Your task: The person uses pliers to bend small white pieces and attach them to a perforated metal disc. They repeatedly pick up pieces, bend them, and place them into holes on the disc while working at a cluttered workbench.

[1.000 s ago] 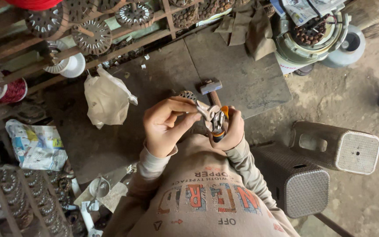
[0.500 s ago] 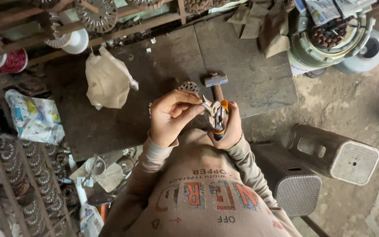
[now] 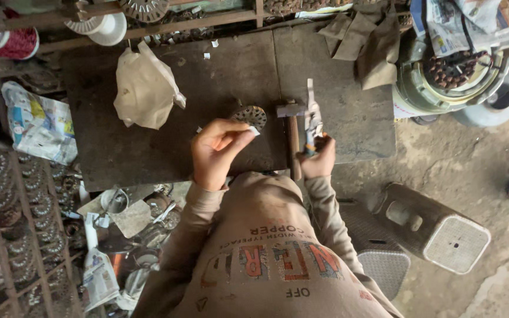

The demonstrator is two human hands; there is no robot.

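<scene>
My left hand [image 3: 218, 152] hovers over the dark worktable [image 3: 148, 147], its thumb and fingers pinching a small white scrap [image 3: 255, 131]. Just beyond the fingertips a small round toothed metal part [image 3: 250, 115] lies on the table. My right hand [image 3: 318, 160] grips a pair of scissors [image 3: 311, 121] by the orange handles, with the blades pointing away from me. A hammer [image 3: 293, 136] lies on the table between my two hands, its handle toward me.
A crumpled pale bag [image 3: 144, 88] sits on the table's left part and brown cloth [image 3: 367, 41] at its far right. A round motor housing [image 3: 458, 76] stands to the right, grey boxy stools [image 3: 437, 229] lower right, and racks of round metal parts [image 3: 13, 218] at left.
My hands were together, working on the round metal part with the scissors. Now they are apart, the round part lies on the table, and the left hand holds only a white scrap.
</scene>
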